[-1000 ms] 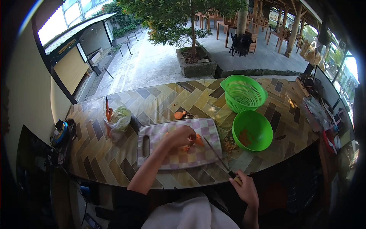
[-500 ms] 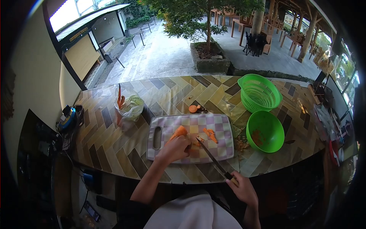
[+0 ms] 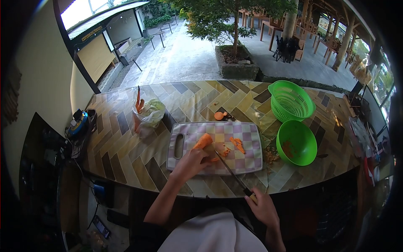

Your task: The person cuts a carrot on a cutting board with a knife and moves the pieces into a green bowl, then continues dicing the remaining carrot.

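Observation:
A checkered cutting board [image 3: 247, 164] lies in front of me on the table. On its left half, my left hand [image 3: 191, 164] is closed around a peeled carrot [image 3: 204, 140], whose thick end points away from me. My right hand [image 3: 263, 208] grips a knife by its light handle. The knife's blade [image 3: 232, 174] slants up-left over the board, its tip close beside the carrot. Small carrot bits [image 3: 225, 151] lie near the tip, and longer carrot strips [image 3: 238, 145] lie further right. Another orange piece [image 3: 214, 159] shows by my left fingertips.
Right of the board stand a green bowl [image 3: 308, 147] with orange scraps inside and a green colander [image 3: 294, 101] behind it. A plastic bag [image 3: 150, 117] with carrots and a pale green vegetable sits at the left. Carrot ends [image 3: 219, 116] lie beyond the board. Peelings [image 3: 272, 155] lie beside it.
The view has shifted slightly. The knife has come left across the board, nearer the carrot. My left hand has drawn back a little, and an orange piece now shows beside its fingertips.

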The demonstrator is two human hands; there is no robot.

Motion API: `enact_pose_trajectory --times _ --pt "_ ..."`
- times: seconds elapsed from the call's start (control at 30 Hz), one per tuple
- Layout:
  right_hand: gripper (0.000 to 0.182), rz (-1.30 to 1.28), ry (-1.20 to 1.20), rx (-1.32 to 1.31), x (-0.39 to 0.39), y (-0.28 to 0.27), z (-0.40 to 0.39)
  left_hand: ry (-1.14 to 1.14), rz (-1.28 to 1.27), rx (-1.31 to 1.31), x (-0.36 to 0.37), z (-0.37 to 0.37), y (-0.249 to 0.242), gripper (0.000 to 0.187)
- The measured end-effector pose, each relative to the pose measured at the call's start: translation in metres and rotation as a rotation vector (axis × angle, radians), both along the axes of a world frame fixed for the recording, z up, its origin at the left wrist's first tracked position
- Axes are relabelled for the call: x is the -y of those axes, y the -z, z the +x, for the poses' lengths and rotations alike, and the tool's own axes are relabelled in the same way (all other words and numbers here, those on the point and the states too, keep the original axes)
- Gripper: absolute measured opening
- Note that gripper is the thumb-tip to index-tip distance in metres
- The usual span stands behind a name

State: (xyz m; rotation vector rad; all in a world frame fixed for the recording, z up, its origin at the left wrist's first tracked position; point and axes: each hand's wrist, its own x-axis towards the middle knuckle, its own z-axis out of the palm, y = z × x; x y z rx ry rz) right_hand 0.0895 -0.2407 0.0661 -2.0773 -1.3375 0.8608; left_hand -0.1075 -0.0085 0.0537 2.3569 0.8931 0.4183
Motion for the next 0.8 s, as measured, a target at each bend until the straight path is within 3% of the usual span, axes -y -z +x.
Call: enact_pose_trajectory --times 0.4,0.5,0.8 --pt "0.026 0.042 0.024 -0.032 -0.001 0.003 -0.014 -0.177 -0.192 0.172 0.006 0.006 0.019 0.028" --pt "0.026 0.030 0.039 -0.058 -0.002 0.002 -0.015 -0.180 -0.187 0.119 0.006 0.007 0.021 0.034" --pt "0.025 0.035 0.039 -0.030 0.001 0.003 -0.014 -0.227 -0.120 0.100 0.014 0.017 0.007 0.028"
